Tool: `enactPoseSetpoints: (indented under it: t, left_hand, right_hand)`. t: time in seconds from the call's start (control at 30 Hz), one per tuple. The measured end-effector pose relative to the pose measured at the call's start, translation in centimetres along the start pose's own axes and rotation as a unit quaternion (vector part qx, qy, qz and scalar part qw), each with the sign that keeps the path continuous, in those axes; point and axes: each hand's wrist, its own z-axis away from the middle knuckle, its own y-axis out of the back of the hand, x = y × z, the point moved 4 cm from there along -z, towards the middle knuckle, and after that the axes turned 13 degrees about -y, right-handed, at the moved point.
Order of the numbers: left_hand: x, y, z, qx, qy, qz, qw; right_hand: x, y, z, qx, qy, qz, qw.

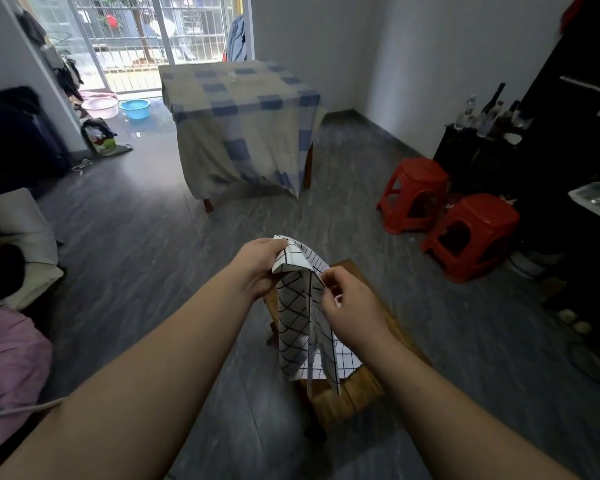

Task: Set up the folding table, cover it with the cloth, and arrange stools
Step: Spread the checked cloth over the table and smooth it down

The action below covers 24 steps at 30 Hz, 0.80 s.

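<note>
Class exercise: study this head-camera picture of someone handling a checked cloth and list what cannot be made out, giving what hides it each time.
- Wooden stool, head view: its top is largely covered by the checked cloth and the right hand.
- Table: only two legs show below the blue-and-beige cover.
- Bottles at right: labels too small and dark to read.
- Left hand: its fingertips are behind the cloth.

White cloth (297,320) with a black grid hangs part-folded over a small wooden table (357,386); two red plastic stools (413,192) stand side by side near the right wall.
</note>
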Motion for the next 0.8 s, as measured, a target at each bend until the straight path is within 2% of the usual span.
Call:
enactPoseSetpoints:
  t: [0.13,0.27,0.4,0.57,0.63,0.7,0.8]
  left_hand:
    - [0.5,-0.3,-0.2,-0.006,-0.002,0.002,1.000]
    - [1.4,-0.1,-0.1,-0.027,-0.017,-0.004,0.999]
    - [2.2,0.1,1.3,-0.130,-0.014,0.015,0.991]
    - [1.9,0.4,3.8,-0.290,-0.129,-0.030,0.948]
    - [1.7,1.4,4.1,-0.315,-0.161,-0.113,0.929]
    - [1.7,2.8,3.7,-0.306,-0.174,-0.214,0.911]
    - [2.4,5.0,2.7,-0.286,-0.229,-0.361,0.858]
  right_hand:
    - [-1.7,-0.3,-0.7,0.044,0.004,0.066,0.997]
    - [-2.6,-0.4,-2.1,0.068,-0.025,0.028,0.997]
    - [-4.4,-0.7,-2.9,0.101,-0.007,0.001,0.995]
    - [-6.0,-2.0,-3.8,0.114,0.005,0.014,0.993]
    - [-6.1,-2.8,-4.2,0.097,-0.010,-0.012,0.995]
    - [-6.2,-3.4,-4.4,0.085,-0.025,-0.025,0.996]
    - [-6.4,-4.0,-4.8,0.092,-0.018,-0.009,0.996]
